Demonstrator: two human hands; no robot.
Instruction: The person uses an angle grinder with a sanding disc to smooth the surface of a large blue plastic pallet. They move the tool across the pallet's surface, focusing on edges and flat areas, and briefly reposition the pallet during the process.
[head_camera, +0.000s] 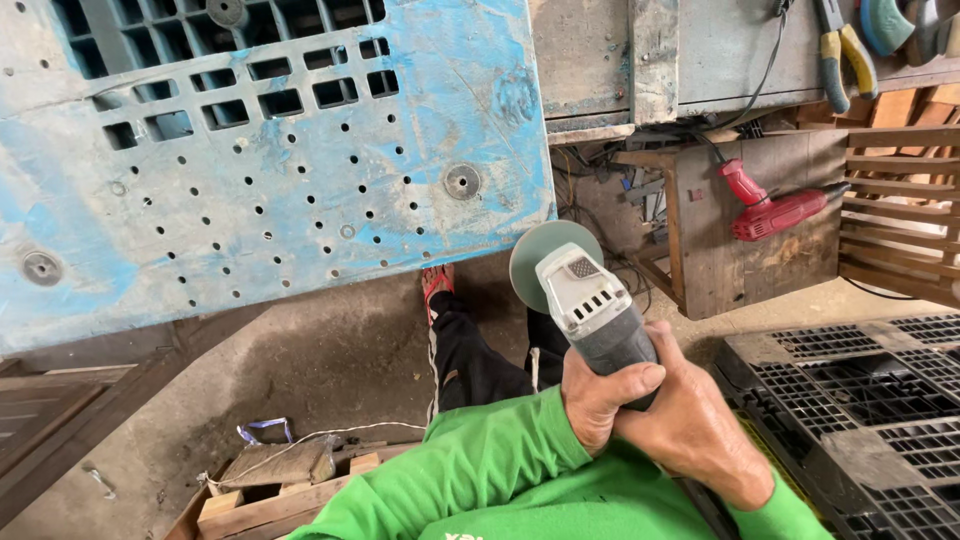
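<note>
Grinder gripped in both hands, left hand and right hand wrapped round its body, disc pointing away. Just below blue pallet; red drill right of grinder, on crate.

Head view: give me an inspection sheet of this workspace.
Surface: concrete floor, dusty.
Job's things: angle grinder with disc, held just below the edge of a worn blue pallet.
Clutter: wood scraps lower left; black pallets right.
Grippers: left hand and right hand both wrapped around the grinder body.
Cables: black cable hanging by the bench; white cord over the scraps.
Surroundings: red drill on a wooden stand; pliers on the wall.
</note>
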